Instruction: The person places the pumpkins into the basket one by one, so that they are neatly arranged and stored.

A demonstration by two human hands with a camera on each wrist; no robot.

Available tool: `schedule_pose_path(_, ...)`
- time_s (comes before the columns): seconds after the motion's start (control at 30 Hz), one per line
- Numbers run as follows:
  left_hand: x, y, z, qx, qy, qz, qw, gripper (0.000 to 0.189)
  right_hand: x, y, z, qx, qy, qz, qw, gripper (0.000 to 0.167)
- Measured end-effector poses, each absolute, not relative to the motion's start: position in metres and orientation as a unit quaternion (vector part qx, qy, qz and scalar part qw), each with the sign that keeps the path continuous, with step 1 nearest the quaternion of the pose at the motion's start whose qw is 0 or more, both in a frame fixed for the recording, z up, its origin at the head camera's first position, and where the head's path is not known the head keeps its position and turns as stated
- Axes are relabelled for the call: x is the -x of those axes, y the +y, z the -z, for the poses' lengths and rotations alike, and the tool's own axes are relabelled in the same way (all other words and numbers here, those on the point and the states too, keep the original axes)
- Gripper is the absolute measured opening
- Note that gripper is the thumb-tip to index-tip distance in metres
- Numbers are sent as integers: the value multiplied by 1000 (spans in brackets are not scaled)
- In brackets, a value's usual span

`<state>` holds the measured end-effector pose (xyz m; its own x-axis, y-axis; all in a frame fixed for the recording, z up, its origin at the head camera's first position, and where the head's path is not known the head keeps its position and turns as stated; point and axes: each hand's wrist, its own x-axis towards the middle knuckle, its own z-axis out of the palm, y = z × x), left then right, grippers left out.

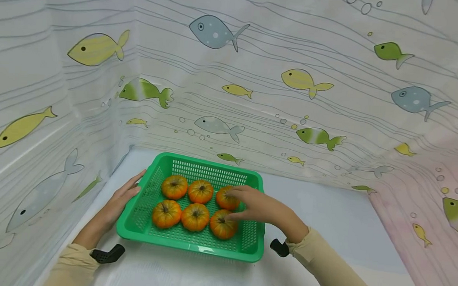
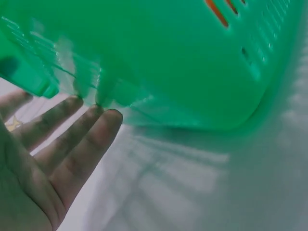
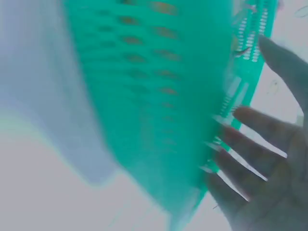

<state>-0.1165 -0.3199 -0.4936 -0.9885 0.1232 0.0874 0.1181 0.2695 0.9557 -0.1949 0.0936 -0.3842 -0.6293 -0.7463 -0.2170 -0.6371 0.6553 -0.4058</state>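
Observation:
A green plastic basket [image 1: 163,242] with slotted walls holds several small orange pumpkins [image 1: 195,217] in two rows. At its left side my left hand [image 1: 120,201] has its fingers extended; in the left wrist view these fingertips [image 2: 113,118] are against or very close to the outer wall. My right hand [image 1: 262,208] reaches over the right rim, fingers spread above the two rightmost pumpkins, partly covering them. The right wrist view shows that hand [image 3: 269,163] with slightly bent fingers and nothing gripped. Whether it touches a pumpkin is hidden.
The basket stands on a pale tabletop [image 1: 307,199]. Behind it and at both sides rise white curtain walls [image 1: 261,114] printed with fish and wavy lines. A black wrist-camera mount [image 1: 108,254] sits at my left cuff, another mount [image 1: 279,247] at my right.

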Motion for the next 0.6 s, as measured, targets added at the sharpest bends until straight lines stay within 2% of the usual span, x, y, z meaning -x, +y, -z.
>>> schedule_pose_path(0.17, 113, -330, 484, -87, 837, -539, 13, 58, 190, 123, 408, 372, 912, 139, 102, 79)
schedule_pose_path(0.3, 113, -339, 474, -105, 879, -465, 6, 58, 184, 145, 427, 353, 923, 146, 54, 78)
schedule_pose_path(0.47, 112, -346, 460, -115, 940, -319, -29, 56, 181, 167, 442, 329, 932, 151, 5, 73)
schedule_pose_path(0.6, 108, -351, 451, -104, 976, -180, -67, 60, 178, 182, 445, 289, 946, 147, -13, 72)
